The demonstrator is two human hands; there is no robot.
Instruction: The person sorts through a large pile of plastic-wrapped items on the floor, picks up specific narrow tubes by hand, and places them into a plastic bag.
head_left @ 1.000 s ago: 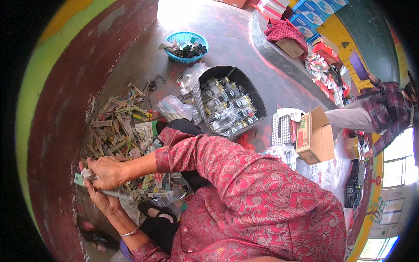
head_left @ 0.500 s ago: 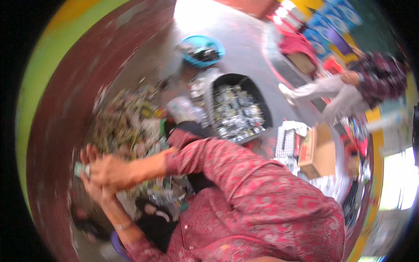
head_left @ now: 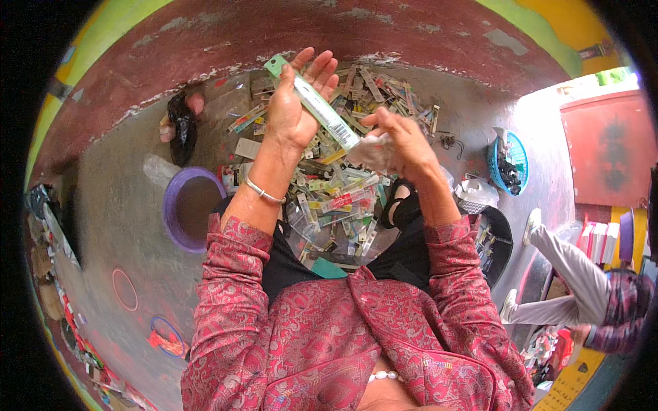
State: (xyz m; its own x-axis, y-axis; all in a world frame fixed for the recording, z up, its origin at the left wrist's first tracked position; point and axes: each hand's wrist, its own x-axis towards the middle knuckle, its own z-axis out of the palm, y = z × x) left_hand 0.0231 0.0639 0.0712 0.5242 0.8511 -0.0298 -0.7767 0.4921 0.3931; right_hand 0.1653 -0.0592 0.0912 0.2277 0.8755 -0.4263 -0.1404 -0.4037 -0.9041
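Observation:
My left hand (head_left: 291,116) is raised palm up, with its thumb pressing a long, narrow green-and-white package (head_left: 321,109) against the palm. A hole shows at the package's green top end, and a barcode near its lower end. My right hand (head_left: 411,147) pinches a crumpled whitish cloth (head_left: 372,153) at that lower end; whether this cloth touches the package I cannot tell. Below both hands, a loose heap of similar slim packages (head_left: 343,198) covers the floor between my legs.
To the left stand a purple basin (head_left: 169,229) and a black plastic bag (head_left: 182,133). A blue basket (head_left: 524,164) and a black tub (head_left: 506,236) are on the right. Another person (head_left: 620,298) is at far right. A dark red wall (head_left: 308,38) curves behind the heap.
The view has swung round to face the heap and wall. My hands, together at the left before, are now apart, with the long package lying across my left palm.

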